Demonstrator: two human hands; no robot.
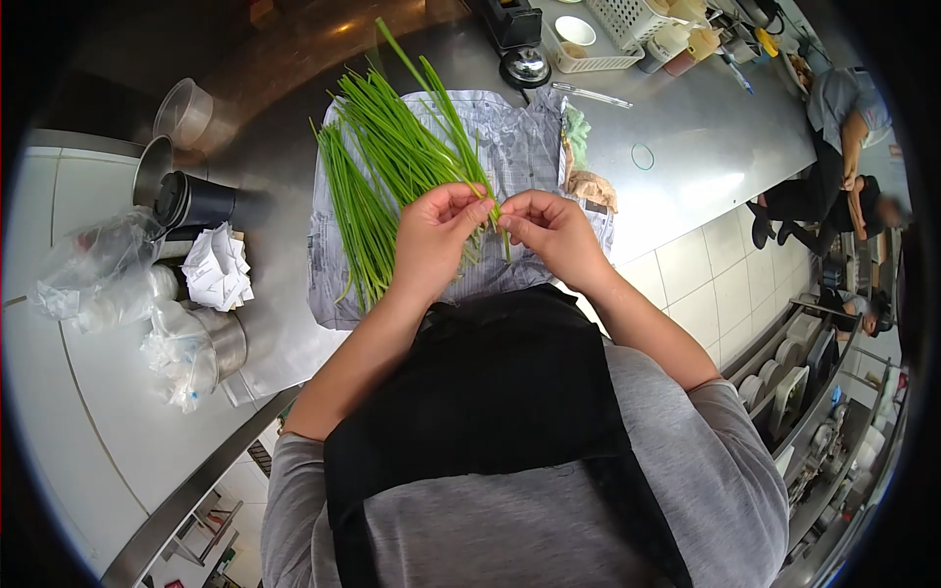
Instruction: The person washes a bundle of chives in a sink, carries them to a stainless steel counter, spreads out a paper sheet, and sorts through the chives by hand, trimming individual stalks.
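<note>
With twelve o'clock straight ahead of the person, the large heap of long, thin, bright green stalks [377,147] lies at about ten to eleven o'clock from the two pinched hands. Its long axis runs roughly from eleven to five, the lower ends angled back toward the body. The bare left hand [443,233] is the nearer one, its wrist lying over the edge of the heap; the bare right hand [547,233] sits just beside it at three o'clock, well apart from the heap.

The left thumb and fingertips are closed narrowly around a few slender green strands [449,110] that reach up toward eleven o'clock, alongside the heap. The right thumb and forefinger are also pinched close together, seemingly on the lower part of the same strands, whose ends hang toward six o'clock.

Counted: two hands; one heap, its stalks too many and too overlapped to number; a few strands in the grip, exact number unclear. Beneath is a spread of grey printed newspaper [508,122], its sheets not countable, on one shiny steel counter [701,118]. Toward one o'clock are one domed silver bell [526,67], one slim clear pen [594,95] and one round white bowl [575,30]; nearer two o'clock lies one thin green ring [642,156].
</note>
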